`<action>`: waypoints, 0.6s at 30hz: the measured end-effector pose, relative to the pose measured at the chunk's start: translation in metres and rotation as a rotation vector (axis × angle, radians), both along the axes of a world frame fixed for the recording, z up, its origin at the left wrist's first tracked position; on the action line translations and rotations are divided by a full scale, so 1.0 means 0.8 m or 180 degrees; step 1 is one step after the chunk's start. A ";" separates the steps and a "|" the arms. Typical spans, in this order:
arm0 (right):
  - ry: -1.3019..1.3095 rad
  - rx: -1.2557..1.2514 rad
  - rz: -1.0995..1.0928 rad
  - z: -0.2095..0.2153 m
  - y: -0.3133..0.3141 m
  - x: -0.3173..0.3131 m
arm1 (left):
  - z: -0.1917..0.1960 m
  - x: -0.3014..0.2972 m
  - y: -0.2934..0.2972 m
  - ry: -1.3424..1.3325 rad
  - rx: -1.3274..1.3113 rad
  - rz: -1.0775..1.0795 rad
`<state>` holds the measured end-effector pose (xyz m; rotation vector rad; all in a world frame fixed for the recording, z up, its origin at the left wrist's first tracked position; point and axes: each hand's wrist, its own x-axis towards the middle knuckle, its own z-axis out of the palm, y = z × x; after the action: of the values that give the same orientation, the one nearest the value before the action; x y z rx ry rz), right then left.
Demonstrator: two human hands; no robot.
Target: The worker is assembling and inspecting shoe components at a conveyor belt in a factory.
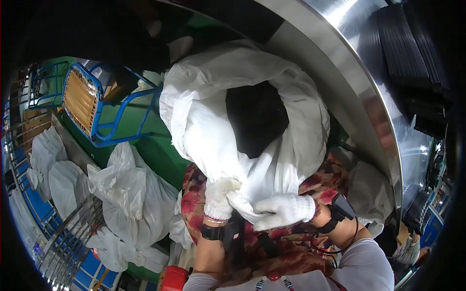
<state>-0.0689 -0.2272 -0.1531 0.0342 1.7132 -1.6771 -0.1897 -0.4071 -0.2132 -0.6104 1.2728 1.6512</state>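
A large white plastic bag (194, 116) stands open in front of me, its rim bunched and rolled outward into a wide ring. Something black (257, 119) shows inside it, too dark to make out. My left hand (222, 198), in a white knitted glove, is closed on the near edge of the bag. Just to its right my right hand (286, 211), gloved the same way, has its fingers pressed together on a gathered fold of that edge. The fingertips are partly hidden by the plastic.
A shiny metal counter (359, 63) curves along the right, with stacked black trays (403, 43) on it. Filled white bags (131, 194) stand at the left beside a metal rack (68, 237). A blue-framed chair (92, 106) is on the green floor at far left.
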 end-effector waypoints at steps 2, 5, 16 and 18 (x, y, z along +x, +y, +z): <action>0.0010 -0.0524 -0.0843 -0.041 0.006 0.023 | 0.001 0.001 -0.007 -0.0303 0.0419 -0.0013; -0.0870 -0.0982 -0.2382 -0.069 0.041 0.022 | -0.018 0.008 -0.030 -0.0049 0.0145 -0.0014; 0.0359 0.2821 0.0429 -0.180 0.018 -0.085 | -0.014 -0.005 -0.026 -0.0253 0.0045 -0.0100; 0.0787 0.3821 0.0601 -0.205 -0.010 -0.082 | -0.009 -0.004 -0.017 -0.0252 0.0002 -0.0112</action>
<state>-0.1345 -0.2350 -0.3169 0.2180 2.5658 -0.3379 -0.1927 -0.4211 -0.2202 -0.6433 1.2193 1.5832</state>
